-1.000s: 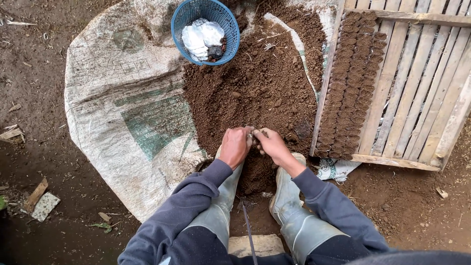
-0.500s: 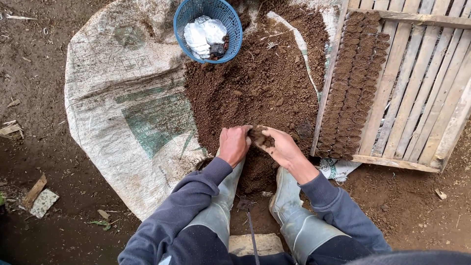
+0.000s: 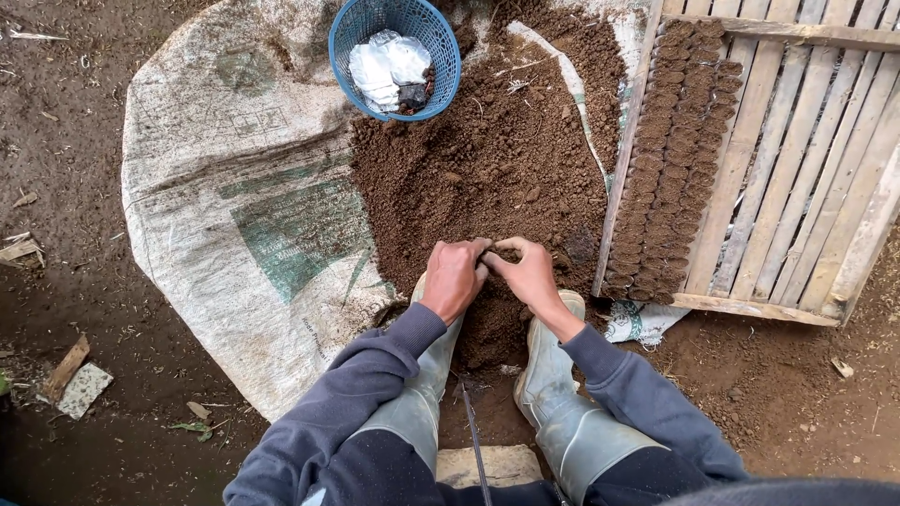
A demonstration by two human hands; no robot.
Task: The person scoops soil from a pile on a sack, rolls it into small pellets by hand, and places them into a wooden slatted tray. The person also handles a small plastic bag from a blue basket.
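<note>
Both hands are meeting at the near edge of the soil heap (image 3: 497, 159), low in the head view. The left hand (image 3: 453, 278) is curling into a loose fist, knuckles up, fingertips pressing against those of the right hand (image 3: 530, 276). The right hand's fingers are bending inward too, thumb lying toward the left. A small dark clump of soil (image 3: 486, 251) is showing where the fingertips are meeting; how much of it each hand is gripping cannot be told.

The heap is lying on a large white woven sack (image 3: 234, 206) spread flat on the dirt ground (image 3: 75, 141). The sack is carrying a faded green printed panel (image 3: 300, 234) near its middle and a smaller greyish mark toward its upper left.

A round blue plastic basket (image 3: 352, 42) is sitting at the far edge of the heap, holding crumpled white plastic bags (image 3: 384, 66).

To the right, a slatted wooden tray (image 3: 806, 159) is lying flat, just beside the heap. Rows of small soil-filled cylinders (image 3: 670, 159) are standing packed along its left side.

Grey rubber boots (image 3: 553, 394) are showing below the hands, dark blue sleeves (image 3: 375, 384) above them.
</note>
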